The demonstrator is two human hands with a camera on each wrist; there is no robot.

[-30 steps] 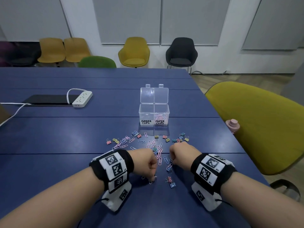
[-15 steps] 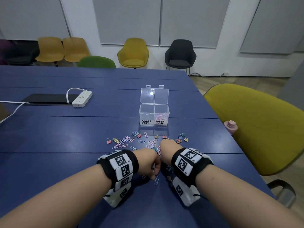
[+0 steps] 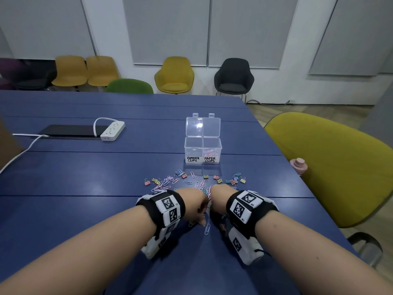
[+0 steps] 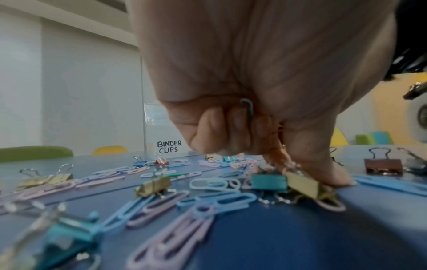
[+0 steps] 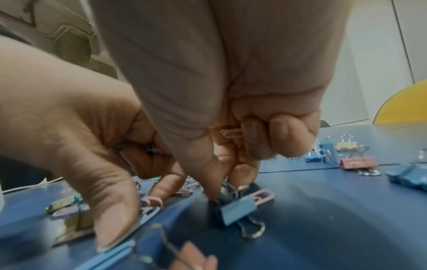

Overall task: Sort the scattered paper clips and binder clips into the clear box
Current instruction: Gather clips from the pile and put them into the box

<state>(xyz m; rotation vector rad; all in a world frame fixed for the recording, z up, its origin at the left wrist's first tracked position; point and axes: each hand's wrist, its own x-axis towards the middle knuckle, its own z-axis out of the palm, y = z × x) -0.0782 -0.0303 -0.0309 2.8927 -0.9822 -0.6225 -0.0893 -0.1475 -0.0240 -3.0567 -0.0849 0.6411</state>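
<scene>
Pastel paper clips [image 3: 168,182] and small binder clips [image 3: 234,180] lie scattered on the blue table [image 3: 85,177] in front of the clear box [image 3: 203,150]. Its lid stands open; the right compartment, labelled PAPER CLIPS, holds paper clips. My left hand [image 3: 196,206] and right hand [image 3: 218,199] sit side by side over the near part of the scatter. In the left wrist view my left hand [image 4: 254,127] is curled round a blue paper clip [image 4: 247,107], thumb down beside a gold binder clip [image 4: 305,186]. My right hand [image 5: 231,179] keeps a pink paper clip [image 5: 232,133] in its curled fingers and pinches at clips behind a blue binder clip [image 5: 238,210].
A loose blue paper clip [image 3: 207,229] lies just behind my left thumb. A white power strip [image 3: 112,130] and a black flat device [image 3: 70,130] lie at the far left. An olive chair [image 3: 331,167] and a pink bottle top [image 3: 298,166] stand off the table's right edge.
My right hand has moved left and forward until it is close beside the left hand. Both hands have moved a little further into the scatter of clips.
</scene>
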